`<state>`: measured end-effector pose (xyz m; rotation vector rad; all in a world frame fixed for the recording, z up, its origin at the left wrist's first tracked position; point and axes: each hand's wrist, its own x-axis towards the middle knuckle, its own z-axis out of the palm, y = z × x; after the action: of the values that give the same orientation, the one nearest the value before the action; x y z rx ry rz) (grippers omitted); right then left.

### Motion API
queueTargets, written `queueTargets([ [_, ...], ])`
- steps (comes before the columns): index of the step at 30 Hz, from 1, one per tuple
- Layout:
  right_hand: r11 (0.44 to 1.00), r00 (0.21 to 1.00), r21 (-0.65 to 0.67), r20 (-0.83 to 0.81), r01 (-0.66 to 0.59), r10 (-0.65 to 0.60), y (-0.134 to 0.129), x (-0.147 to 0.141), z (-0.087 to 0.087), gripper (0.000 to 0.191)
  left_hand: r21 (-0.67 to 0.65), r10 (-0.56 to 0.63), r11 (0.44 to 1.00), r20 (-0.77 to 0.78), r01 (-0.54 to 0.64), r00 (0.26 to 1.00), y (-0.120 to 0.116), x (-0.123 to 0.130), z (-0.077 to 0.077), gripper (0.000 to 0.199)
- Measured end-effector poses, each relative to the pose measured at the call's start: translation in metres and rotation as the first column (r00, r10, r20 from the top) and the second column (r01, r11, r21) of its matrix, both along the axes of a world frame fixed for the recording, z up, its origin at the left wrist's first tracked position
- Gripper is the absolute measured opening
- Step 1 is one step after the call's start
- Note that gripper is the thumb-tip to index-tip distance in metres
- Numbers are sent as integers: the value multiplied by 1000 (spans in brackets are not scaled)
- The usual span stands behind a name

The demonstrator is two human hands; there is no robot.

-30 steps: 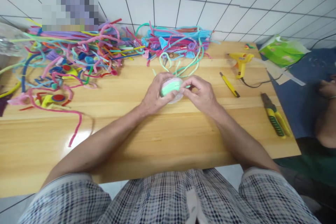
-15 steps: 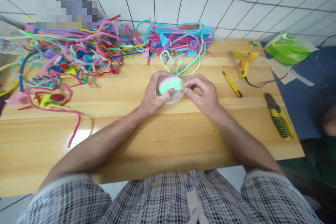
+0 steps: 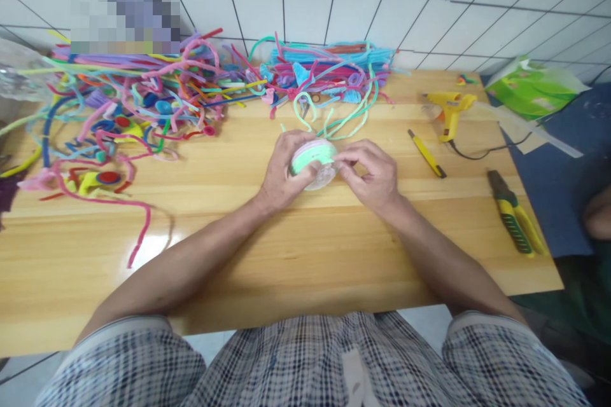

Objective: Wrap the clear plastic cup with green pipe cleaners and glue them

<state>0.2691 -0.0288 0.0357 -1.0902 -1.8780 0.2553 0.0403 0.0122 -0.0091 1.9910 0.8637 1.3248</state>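
Round piece (image 3: 314,155) well inside table edges (image 3: 305,301)

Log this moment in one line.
Left hand: holding round green-and-pink piece | right hand: at its right edge, grip unclear | glue gun, pliers: on table

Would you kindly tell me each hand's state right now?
Left hand: closed around the round green-and-pink piece.
Right hand: fingers close together by the piece's right edge; whether they grip anything cannot be told.

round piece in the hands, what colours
Round piece: light green, pinkish and clear, best in head view.
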Motion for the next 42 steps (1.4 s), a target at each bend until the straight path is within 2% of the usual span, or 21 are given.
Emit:
queueTargets([
  [7,1000,1000,1,20,-16,16,-3,0,-2,19,-92,8,996,-34,-11,999,-3,-2,3,62],
  [10,999,999,38,24,-27,26,-4,0,-3,23,-114,4,993,6,-3,1000,-4,-2,2,60],
  [21,968,996,245,81,-45,26,2,1,-13,28,-52,21,998,90,-16,996,0,2,-9,54],
  [37,963,994,269,104,-12,-17,-3,0,-16,38,-127,37,992,135,-19,990,0,2,-9,59],
  [42,963,997,271,82,-12,-11,-3,-2,-17,33,-124,42,992,143,-24,989,-1,2,-9,57],
])
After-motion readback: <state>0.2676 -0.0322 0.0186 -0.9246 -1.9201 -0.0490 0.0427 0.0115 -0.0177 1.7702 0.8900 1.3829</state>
